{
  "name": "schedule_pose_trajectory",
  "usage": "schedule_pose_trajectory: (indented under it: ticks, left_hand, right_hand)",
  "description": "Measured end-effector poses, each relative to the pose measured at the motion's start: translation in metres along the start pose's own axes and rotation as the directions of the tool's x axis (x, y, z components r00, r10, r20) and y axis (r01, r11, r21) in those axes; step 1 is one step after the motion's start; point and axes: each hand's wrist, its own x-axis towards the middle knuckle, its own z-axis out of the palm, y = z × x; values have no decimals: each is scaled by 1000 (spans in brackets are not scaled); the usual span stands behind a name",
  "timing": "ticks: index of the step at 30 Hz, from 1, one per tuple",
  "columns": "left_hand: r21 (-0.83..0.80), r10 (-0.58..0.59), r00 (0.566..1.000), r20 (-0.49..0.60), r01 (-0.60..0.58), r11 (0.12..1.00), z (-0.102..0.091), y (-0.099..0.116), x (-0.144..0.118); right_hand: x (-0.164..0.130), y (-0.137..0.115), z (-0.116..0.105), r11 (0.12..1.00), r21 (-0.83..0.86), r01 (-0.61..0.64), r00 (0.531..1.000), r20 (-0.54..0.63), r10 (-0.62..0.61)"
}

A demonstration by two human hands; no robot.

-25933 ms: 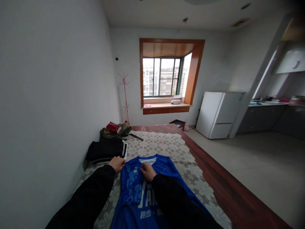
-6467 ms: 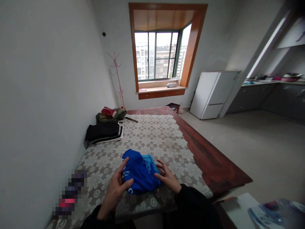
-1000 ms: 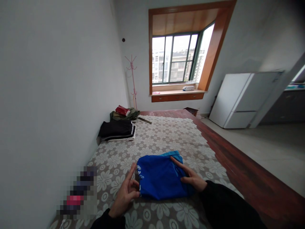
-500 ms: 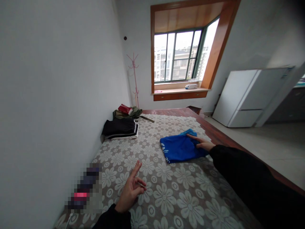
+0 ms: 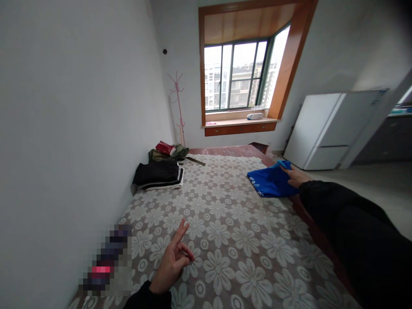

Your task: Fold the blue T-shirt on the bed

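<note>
At the right side of the table, my right hand [image 5: 296,176] grips the right end of a folded blue garment [image 5: 268,181] with white lettering along its left edge. The thumb side is partly hidden by the cloth. A lighter blue part shows at the garment's top. My left hand [image 5: 174,257] hovers over or rests on the flowered tablecloth [image 5: 222,266] at the front; which of the two I cannot tell. Two of its fingers stretch out, the others curl loosely, and nothing is in it.
Folded dark clothes [image 5: 157,175] lie stacked by the wall at the left. Behind them sit an olive bag [image 5: 182,151] and a red packet [image 5: 165,148]. A pixelated item [image 5: 106,262] lies front left. A pink coat rack [image 5: 179,103] and a white fridge [image 5: 322,128] stand beyond.
My right hand has carried the blue garment right and slightly away, to the table's right edge. My left hand keeps nearly the same pose. The view has shifted slightly.
</note>
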Motion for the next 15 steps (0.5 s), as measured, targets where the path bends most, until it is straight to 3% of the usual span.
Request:
schedule_pose_trajectory:
  ticks: [4,7,10,13,15]
  left_hand:
    - [15,10,1000,-1,-10,1000,0,-1,0]
    - [22,2,1000,-15,-2,1000,2,1,-1]
    - [18,-14,1000,-12,14,1000,3,4,-2]
    - [25,-28,1000,-3,28,999,1,2,0]
    - [24,-24,1000,5,24,999,-1,-2,2]
  right_hand:
    - [-10,18,9,990,-40,-134,988,70,136]
    - [-20,16,13,969,-90,-230,973,-24,229]
    - [-24,-12,13,966,-149,-212,972,-137,192]
    - [-22,-56,15,983,-163,-86,996,5,88]
    - [-22,-80,24,984,-166,-67,994,71,80]
